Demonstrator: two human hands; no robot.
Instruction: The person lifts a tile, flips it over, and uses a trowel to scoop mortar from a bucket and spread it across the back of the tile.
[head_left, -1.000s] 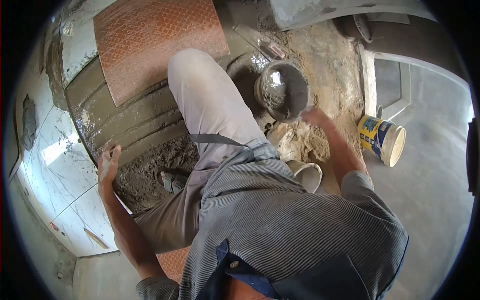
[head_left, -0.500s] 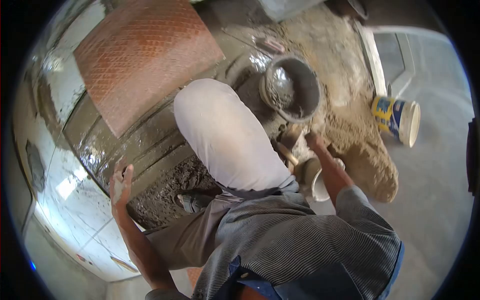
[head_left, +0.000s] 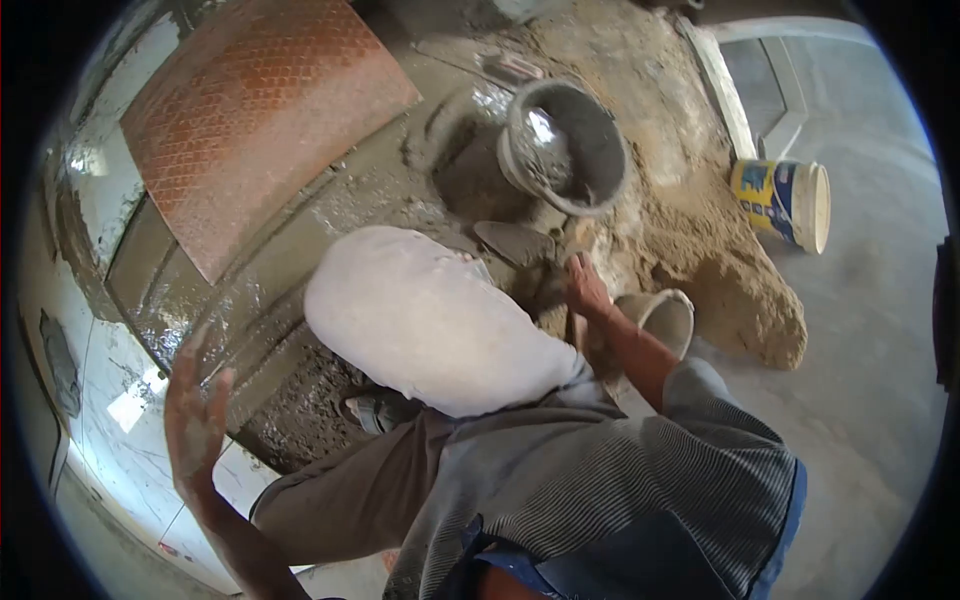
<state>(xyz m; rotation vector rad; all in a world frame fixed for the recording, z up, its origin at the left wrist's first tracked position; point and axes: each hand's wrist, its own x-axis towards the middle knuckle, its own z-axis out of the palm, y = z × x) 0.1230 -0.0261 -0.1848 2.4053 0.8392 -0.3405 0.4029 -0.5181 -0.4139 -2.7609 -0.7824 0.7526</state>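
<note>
The right hand (head_left: 588,285) is no longer reaching to the rim of the bucket (head_left: 598,135), as it was a second ago; it is now sitting lower, just beside the trowel (head_left: 515,243). The trowel's blade is now showing between the bucket and the raised knee (head_left: 400,310), so the work seems to be turning from the bucket to this tool. The bucket itself is standing with wet mix inside, near the sand heap (head_left: 750,305)

The right forearm is slanting past the pale pail (head_left: 668,318), the wrist low and the fingers curling downward; they seem to be closing near the trowel's handle end, but whether they are grasping it I cannot tell. The left hand (head_left: 195,425) is hanging loose and holding nothing, fingers spreading upward near the white tiles (head_left: 100,360), well apart from the trowel
</note>
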